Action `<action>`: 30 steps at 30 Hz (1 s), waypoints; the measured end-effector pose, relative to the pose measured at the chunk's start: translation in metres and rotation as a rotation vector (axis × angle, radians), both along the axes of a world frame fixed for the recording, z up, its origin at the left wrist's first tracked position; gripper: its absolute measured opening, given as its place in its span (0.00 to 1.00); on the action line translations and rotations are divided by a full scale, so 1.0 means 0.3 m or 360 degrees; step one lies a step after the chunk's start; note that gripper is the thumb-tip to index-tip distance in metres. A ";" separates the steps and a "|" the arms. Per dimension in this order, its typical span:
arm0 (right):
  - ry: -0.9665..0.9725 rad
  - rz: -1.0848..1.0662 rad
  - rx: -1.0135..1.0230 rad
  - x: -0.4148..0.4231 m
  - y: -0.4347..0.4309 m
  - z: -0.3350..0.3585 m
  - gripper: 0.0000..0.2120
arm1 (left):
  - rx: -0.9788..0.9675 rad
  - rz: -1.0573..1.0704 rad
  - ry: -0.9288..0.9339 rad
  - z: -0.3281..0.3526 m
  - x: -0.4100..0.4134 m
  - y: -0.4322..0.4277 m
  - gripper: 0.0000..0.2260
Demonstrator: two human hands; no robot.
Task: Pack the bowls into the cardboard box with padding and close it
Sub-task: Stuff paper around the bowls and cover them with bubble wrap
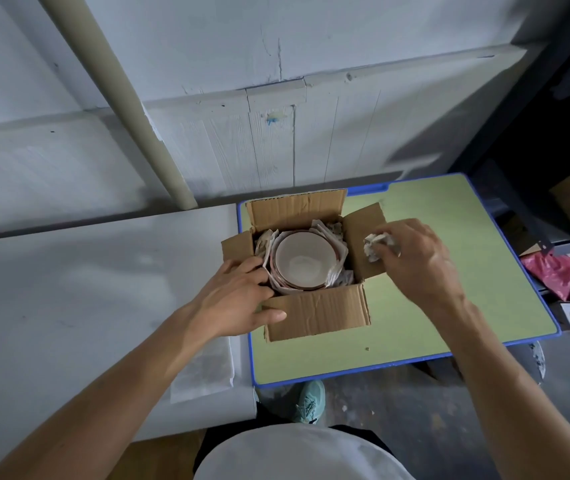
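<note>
An open cardboard box [314,313] stands on a small green table, all its flaps spread outward. Inside it sit stacked white bowls [300,260] with reddish rims, wrapped in paper, and crumpled paper padding [326,227] fills the corners. My left hand [242,296] rests on the box's near-left corner, fingers reaching inside beside the bowls and thumb on the front flap. My right hand [415,258] hovers over the right flap, pinching a crumpled paper wad [377,245].
The green table with a blue rim [456,292] stands against a white wall. A grey-white surface [86,289] lies to the left, with a paper sheet [203,368] near its edge. Dark shelving, a red plastic bag [557,271] and boxes stand at the right.
</note>
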State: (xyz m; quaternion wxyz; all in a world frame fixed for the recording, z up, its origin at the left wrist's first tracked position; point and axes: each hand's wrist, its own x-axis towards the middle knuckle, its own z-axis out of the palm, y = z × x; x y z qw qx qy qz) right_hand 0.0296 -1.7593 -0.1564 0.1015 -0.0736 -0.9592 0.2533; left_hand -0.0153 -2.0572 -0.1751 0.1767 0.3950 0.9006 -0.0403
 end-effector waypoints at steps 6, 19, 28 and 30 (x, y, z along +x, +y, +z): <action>-0.0029 0.0058 0.0039 0.006 -0.006 -0.004 0.10 | -0.0125 0.0037 -0.0026 0.007 -0.009 0.034 0.28; -0.0067 0.0428 0.0063 0.005 -0.187 -0.037 0.11 | 0.0341 -0.0008 -0.0136 0.017 -0.052 -0.042 0.14; 0.0012 0.0469 0.0009 -0.011 -0.299 -0.037 0.11 | 0.0772 0.0115 0.0171 -0.004 -0.099 -0.078 0.12; 0.0027 0.0485 -0.0042 -0.016 -0.334 -0.035 0.11 | 0.0693 0.0114 0.0144 0.002 -0.109 -0.043 0.13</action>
